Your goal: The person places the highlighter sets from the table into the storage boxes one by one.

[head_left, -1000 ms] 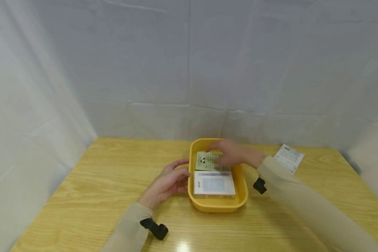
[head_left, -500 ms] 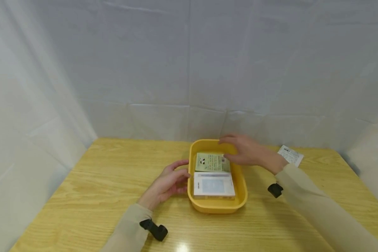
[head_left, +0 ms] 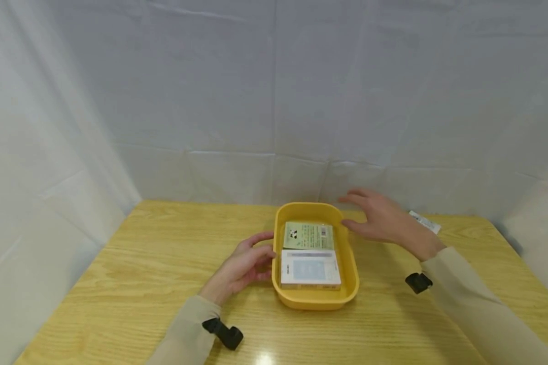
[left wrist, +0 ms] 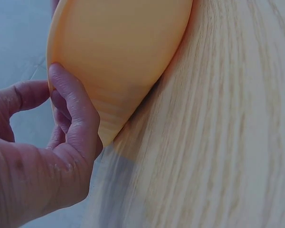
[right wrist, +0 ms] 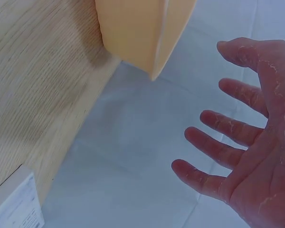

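Note:
A yellow plastic bin (head_left: 353,276) stands on the wooden table. Inside it, a green box with a panda picture (head_left: 308,235) lies flat at the far end, and a white box with a pale blue panel (head_left: 310,268) lies flat nearer the front. My left hand (head_left: 242,263) touches the outside of the bin's left wall near the rim, fingers loosely bent. In the left wrist view its thumb (left wrist: 66,83) rests against the wall. My right hand (head_left: 383,218) hovers just beyond the bin's far right corner, fingers spread, holding nothing; the right wrist view shows its bare palm (right wrist: 261,194).
A small white printed box (head_left: 424,221) lies near the table's far right edge, partly hidden behind the right hand and forearm. Pale sheeting (head_left: 210,101) hangs behind the table (head_left: 164,243) and along its sides.
My right hand has left the green box, risen out of the bin and moved right, over its right rim. My left hand stays put. The white printed box is now more covered.

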Available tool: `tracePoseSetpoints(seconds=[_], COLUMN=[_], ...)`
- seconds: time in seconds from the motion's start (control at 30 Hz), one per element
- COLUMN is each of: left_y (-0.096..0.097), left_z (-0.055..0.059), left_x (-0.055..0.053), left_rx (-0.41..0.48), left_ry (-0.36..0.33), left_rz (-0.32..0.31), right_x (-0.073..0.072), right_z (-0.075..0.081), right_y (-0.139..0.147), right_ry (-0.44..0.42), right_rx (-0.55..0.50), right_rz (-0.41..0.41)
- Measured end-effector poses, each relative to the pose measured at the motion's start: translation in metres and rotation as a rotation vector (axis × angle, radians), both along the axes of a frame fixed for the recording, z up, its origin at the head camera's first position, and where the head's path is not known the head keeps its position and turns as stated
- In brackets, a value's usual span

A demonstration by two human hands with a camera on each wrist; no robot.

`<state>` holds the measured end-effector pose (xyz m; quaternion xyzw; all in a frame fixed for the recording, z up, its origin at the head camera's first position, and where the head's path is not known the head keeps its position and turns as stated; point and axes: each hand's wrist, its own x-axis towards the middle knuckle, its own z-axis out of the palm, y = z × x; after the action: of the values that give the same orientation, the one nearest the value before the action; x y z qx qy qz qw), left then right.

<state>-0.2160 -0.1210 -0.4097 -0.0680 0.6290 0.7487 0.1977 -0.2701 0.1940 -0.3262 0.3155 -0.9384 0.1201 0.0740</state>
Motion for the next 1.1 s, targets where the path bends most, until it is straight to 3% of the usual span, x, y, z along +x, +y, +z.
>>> tracePoseSetpoints(seconds=[0.27,0.6,0.83,1.1], left_y=[0.000,0.000,0.000,0.000], left_z=[0.000,-0.002,-0.002,-0.001], left_x=[-0.001,-0.002,-0.002,-0.003], left_rx=[0.002,-0.001,-0.006,-0.005], left_ry=[0.001,0.000,0.001,0.001], left_rz=[-0.012,-0.011,0.002,0.015], right_x=[0.006,0.020,0.022,0.019], right_z=[-0.008,-0.018,-0.029,-0.045], right_y=[0.018,0.035,0.048,0.067], right_ry=[0.060,0.128,0.044,-0.028], right_rx=[0.024,0.146,0.172,0.158], right_rz=[-0.058,-0.186,-0.337,-0.413])
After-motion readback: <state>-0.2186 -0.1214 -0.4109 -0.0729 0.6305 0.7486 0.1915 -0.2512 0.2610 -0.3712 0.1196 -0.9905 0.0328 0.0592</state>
